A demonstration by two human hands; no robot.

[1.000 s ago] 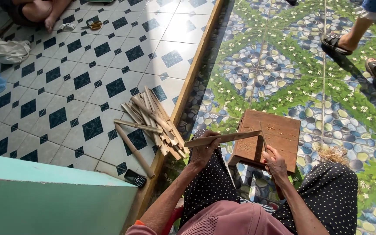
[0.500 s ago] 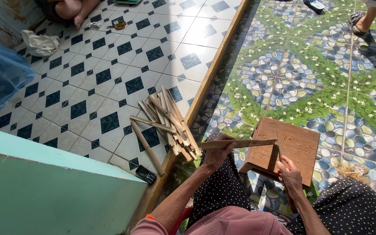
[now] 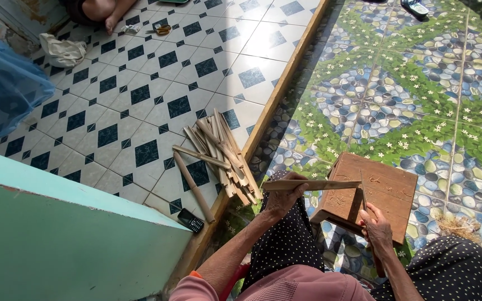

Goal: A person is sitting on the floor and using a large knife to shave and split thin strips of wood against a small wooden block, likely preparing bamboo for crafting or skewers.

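Your left hand (image 3: 283, 196) grips a wooden slat (image 3: 313, 184), fingers curled shut, holding it level across the block (image 3: 383, 192); your right hand (image 3: 376, 226) clasps a thin blade (image 3: 363, 196) upright beside it, apparently for shaving.

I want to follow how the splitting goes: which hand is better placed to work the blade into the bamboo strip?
Probably the right hand: its grip already holds the thin blade upright beside the strip's end. The left hand grips the bamboo strip level over the wooden block.
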